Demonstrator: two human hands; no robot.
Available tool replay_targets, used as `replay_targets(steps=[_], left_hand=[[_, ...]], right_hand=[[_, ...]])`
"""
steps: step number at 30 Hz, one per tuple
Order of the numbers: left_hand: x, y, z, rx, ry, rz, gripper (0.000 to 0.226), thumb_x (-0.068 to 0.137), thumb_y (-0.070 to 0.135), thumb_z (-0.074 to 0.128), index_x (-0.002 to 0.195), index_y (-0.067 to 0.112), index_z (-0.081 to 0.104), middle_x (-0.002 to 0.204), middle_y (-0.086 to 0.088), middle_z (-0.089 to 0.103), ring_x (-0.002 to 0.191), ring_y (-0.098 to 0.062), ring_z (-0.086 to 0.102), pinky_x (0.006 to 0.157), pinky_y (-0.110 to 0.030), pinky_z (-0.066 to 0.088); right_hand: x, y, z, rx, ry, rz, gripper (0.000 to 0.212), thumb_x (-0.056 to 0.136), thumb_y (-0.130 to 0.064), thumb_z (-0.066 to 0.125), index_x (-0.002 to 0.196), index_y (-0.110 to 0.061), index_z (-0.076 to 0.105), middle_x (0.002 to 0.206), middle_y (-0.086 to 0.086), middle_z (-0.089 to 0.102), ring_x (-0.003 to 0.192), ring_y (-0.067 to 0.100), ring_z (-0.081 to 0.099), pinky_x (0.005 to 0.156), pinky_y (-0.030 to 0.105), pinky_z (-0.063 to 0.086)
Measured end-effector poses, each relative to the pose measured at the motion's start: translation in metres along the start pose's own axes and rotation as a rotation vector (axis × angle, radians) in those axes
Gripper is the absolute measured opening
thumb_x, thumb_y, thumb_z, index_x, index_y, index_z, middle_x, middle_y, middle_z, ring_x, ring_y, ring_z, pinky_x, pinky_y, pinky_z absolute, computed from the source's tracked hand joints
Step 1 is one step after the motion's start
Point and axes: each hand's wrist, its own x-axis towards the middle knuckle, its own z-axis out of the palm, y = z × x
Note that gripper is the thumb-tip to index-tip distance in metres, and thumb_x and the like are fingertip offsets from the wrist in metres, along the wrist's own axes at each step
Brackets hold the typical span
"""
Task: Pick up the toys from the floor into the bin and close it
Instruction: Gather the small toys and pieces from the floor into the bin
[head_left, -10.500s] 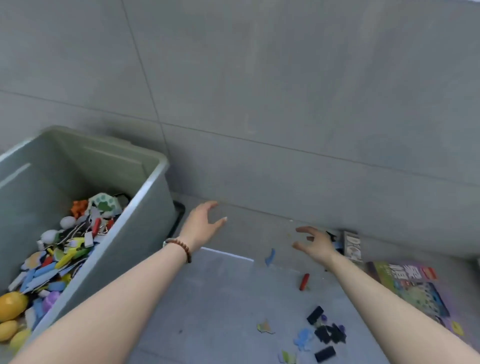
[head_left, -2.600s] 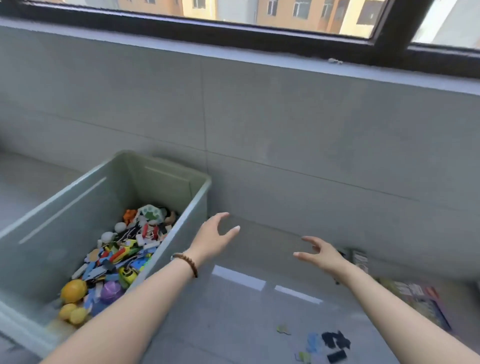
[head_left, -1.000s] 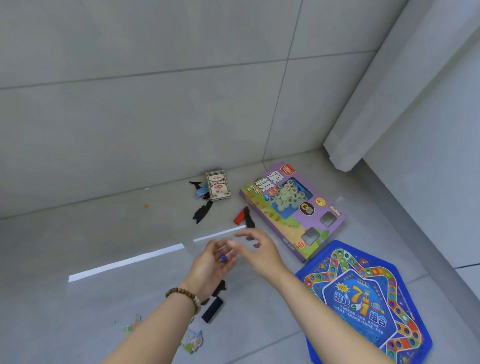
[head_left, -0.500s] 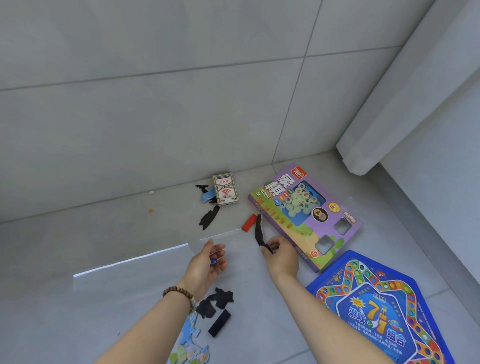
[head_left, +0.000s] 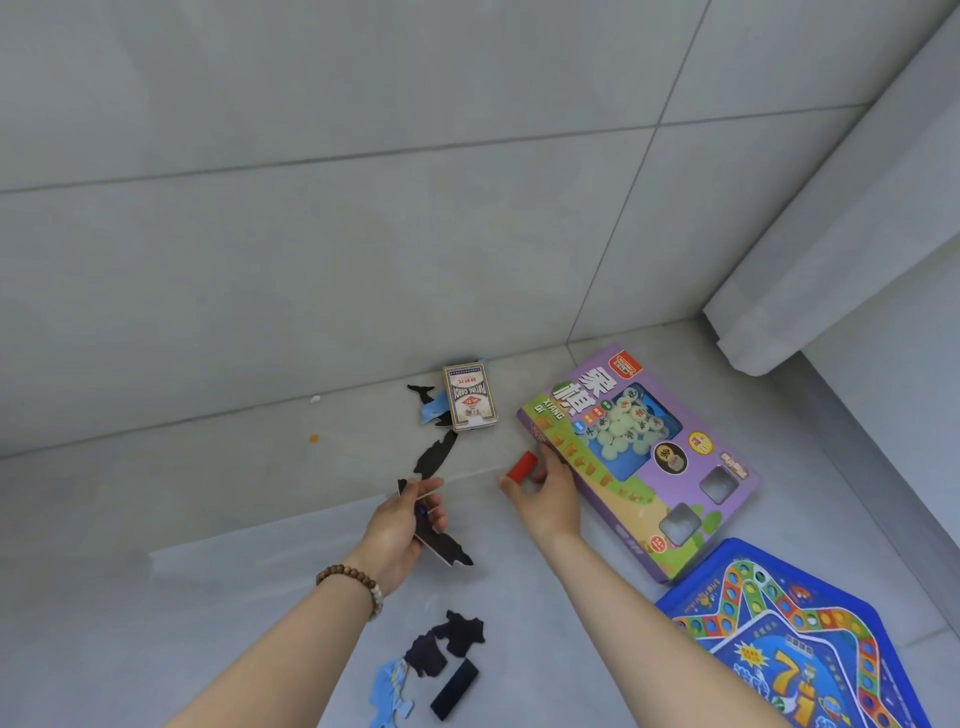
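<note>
Our left hand (head_left: 402, 527) grips black puzzle piece (head_left: 444, 548) (blue bit (head_left: 424, 512) too) — right hand (head_left: 550, 501) pinches red block (head_left: 521, 466); crowded left could spill.

The block (head_left: 522, 466) was red and the long piece (head_left: 441, 545) black. The card pack (head_left: 470, 397) was blue and white with a red mark. The box (head_left: 639, 467) was purple with a green-and-yellow strip. The board (head_left: 779, 649) was blue, ringed with many-coloured spots. The bracelet (head_left: 353, 579) had brown beads. The floor (head_left: 208, 519) was grey.

Likely home: tiled floor (head_left: 208, 519), game box (head_left: 639, 467)
</note>
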Motion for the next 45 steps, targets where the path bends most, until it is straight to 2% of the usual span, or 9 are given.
replay_targets(steps=[4,8,13,18,20,24,31,38,45], left_hand=[[0.005,0.011,-0.007,-0.048,0.004,-0.036,0.038,0.102,0.026,0.034,0.091,0.001,0.06,0.078,-0.008,0.052,0.063,-0.016,0.05,0.05,-0.023,0.051],[0.008,0.025,-0.012,-0.135,-0.06,-0.112,0.042,0.103,0.026,0.03,0.099,-0.002,0.061,0.097,-0.016,0.062,0.081,-0.024,0.06,0.074,-0.032,0.051],[0.009,0.053,-0.01,-0.21,-0.237,-0.135,0.043,0.102,0.032,0.026,0.111,0.005,0.058,0.093,-0.014,0.068,0.081,-0.023,0.062,0.068,-0.034,0.053],[0.021,0.084,-0.016,-0.016,-0.084,0.034,0.024,0.096,0.026,0.048,0.104,0.008,0.062,0.085,-0.005,0.056,0.073,-0.014,0.053,0.061,-0.023,0.052],[0.031,0.09,-0.022,0.037,-0.044,0.082,0.021,0.095,0.021,0.05,0.107,0.006,0.061,0.085,-0.006,0.054,0.072,-0.013,0.051,0.059,-0.022,0.052],[0.045,0.092,-0.028,0.074,-0.013,0.053,0.022,0.095,0.018,0.051,0.113,0.004,0.052,0.079,-0.008,0.052,0.064,-0.014,0.048,0.049,-0.021,0.051],[0.062,0.09,-0.015,0.027,-0.113,-0.051,0.026,0.096,0.019,0.049,0.118,0.004,0.052,0.075,-0.007,0.053,0.061,-0.014,0.048,0.047,-0.021,0.047],[0.063,0.092,-0.008,-0.05,-0.132,-0.102,0.02,0.096,0.014,0.048,0.114,0.008,0.053,0.073,-0.008,0.053,0.059,-0.013,0.046,0.043,-0.019,0.047],[0.034,0.113,-0.019,0.054,-0.09,0.115,0.019,0.098,0.021,0.045,0.101,0.007,0.058,0.078,-0.006,0.052,0.061,-0.013,0.044,0.054,-0.021,0.046]], right_hand=[[-0.001,-0.003,0.008,-0.162,0.072,-0.012,0.055,0.076,-0.029,0.073,0.125,-0.025,0.047,0.123,-0.001,0.046,0.11,0.018,0.052,0.085,0.03,0.046],[-0.011,-0.028,0.016,0.18,-0.057,-0.164,0.052,0.069,-0.025,0.081,0.112,-0.03,0.053,0.113,-0.005,0.055,0.094,0.013,0.054,0.077,0.017,0.043],[-0.009,-0.069,0.017,0.04,-0.438,-0.347,0.07,0.067,-0.035,0.082,0.128,-0.037,0.05,0.135,-0.014,0.032,0.126,0.001,0.03,0.105,0.019,0.029],[0.039,-0.094,0.017,0.205,-0.074,-0.07,0.063,0.078,-0.02,0.074,0.132,-0.007,0.046,0.128,0.003,0.048,0.111,0.014,0.049,0.086,0.022,0.041],[0.056,-0.093,0.03,0.157,-0.031,0.062,0.068,0.078,-0.02,0.074,0.135,-0.001,0.042,0.134,0.013,0.05,0.119,0.026,0.051,0.096,0.031,0.043],[0.072,-0.097,0.055,0.094,0.035,0.129,0.048,0.071,-0.015,0.078,0.112,-0.001,0.057,0.114,0.015,0.065,0.101,0.027,0.063,0.078,0.03,0.049],[0.093,-0.092,0.08,0.038,-0.064,0.297,0.07,0.053,-0.032,0.088,0.109,-0.005,0.056,0.104,0.011,0.067,0.094,0.025,0.067,0.074,0.033,0.056],[0.074,-0.095,0.068,0.154,-0.183,0.262,0.04,0.067,-0.018,0.082,0.101,-0.009,0.065,0.102,0.009,0.07,0.089,0.022,0.067,0.078,0.034,0.056],[0.023,-0.117,0.033,0.46,-0.21,0.111,0.014,0.079,0.0,0.07,0.082,-0.012,0.063,0.082,0.004,0.069,0.066,0.008,0.064,0.05,0.013,0.05]])
